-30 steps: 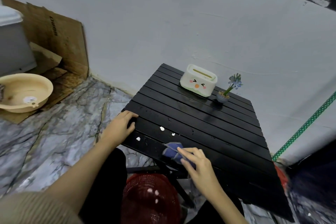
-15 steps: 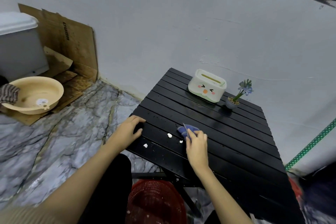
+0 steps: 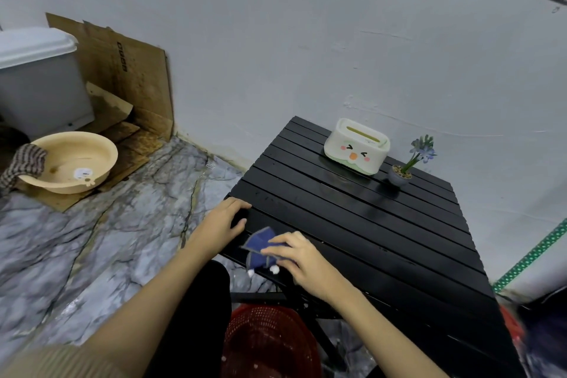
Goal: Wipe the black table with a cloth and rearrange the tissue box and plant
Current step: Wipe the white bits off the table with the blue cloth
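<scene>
A black slatted table (image 3: 383, 224) stands against the white wall. At its far end sits a white tissue box (image 3: 356, 150) with a cartoon face, and just right of it a small potted plant (image 3: 402, 173) with blue flowers. My right hand (image 3: 302, 258) presses a blue cloth (image 3: 260, 250) at the table's near left edge. Two white crumbs (image 3: 274, 269) sit at that edge just below the cloth. My left hand (image 3: 222, 225) grips the table's near left corner.
A red mesh basket (image 3: 270, 344) stands on the floor under the near edge. To the left are a beige basin (image 3: 70, 163) with a striped rag, a grey bin (image 3: 36, 80) and cardboard (image 3: 135, 83) against the wall. The floor is grey marble.
My right hand has swept the cloth from mid-table toward the near left edge, pushing the white crumbs to the rim. My left hand stays on the corner.
</scene>
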### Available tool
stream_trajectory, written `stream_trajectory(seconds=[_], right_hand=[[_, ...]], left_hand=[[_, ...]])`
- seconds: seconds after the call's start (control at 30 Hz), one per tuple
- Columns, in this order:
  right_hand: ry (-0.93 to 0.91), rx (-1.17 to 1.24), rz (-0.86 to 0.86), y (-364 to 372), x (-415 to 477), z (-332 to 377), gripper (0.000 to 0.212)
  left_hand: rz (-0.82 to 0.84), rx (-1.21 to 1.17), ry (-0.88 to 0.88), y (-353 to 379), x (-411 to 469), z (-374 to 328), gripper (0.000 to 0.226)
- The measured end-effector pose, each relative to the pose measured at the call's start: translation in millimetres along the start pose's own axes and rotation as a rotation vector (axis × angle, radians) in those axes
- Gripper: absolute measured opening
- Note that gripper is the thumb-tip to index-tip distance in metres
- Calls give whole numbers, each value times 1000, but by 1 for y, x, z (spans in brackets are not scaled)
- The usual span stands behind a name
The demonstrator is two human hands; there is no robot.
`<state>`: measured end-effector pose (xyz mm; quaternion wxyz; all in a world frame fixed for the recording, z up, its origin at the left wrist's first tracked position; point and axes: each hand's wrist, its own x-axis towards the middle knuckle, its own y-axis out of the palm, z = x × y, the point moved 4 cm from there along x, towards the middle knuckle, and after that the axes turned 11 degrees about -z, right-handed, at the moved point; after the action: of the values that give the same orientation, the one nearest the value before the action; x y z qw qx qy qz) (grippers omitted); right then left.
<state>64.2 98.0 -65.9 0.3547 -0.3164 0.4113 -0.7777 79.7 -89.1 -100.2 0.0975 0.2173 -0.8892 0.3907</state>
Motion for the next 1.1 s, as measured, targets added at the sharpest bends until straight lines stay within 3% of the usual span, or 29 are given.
stream_trajectory(seconds=[0.13, 0.27, 0.57, 0.7, 0.87, 1.0, 1.1], right_hand=[[35, 80, 69, -17, -29, 2, 31], [227, 221, -126, -50, -46, -15, 35], [511, -18, -326, -77, -73, -72, 29], [442, -39, -321, -47, -81, -54, 30], [349, 178, -158, -36, -86, -16, 36], [409, 299, -330, -70, -86, -25, 43], [474, 249, -424, -90, -91, -42, 40]], left_hand=[[-4, -4, 2, 0, 0, -1, 29], [-15, 2, 4, -1, -1, -3, 28], [-23, 6, 19, -1, -1, -3, 28], [-16, 3, 22, 0, 0, -4, 28], [-20, 4, 11, -1, 0, -6, 28], [-15, 5, 14, -2, -2, -6, 28], [-19, 5, 14, -2, -1, -6, 27]])
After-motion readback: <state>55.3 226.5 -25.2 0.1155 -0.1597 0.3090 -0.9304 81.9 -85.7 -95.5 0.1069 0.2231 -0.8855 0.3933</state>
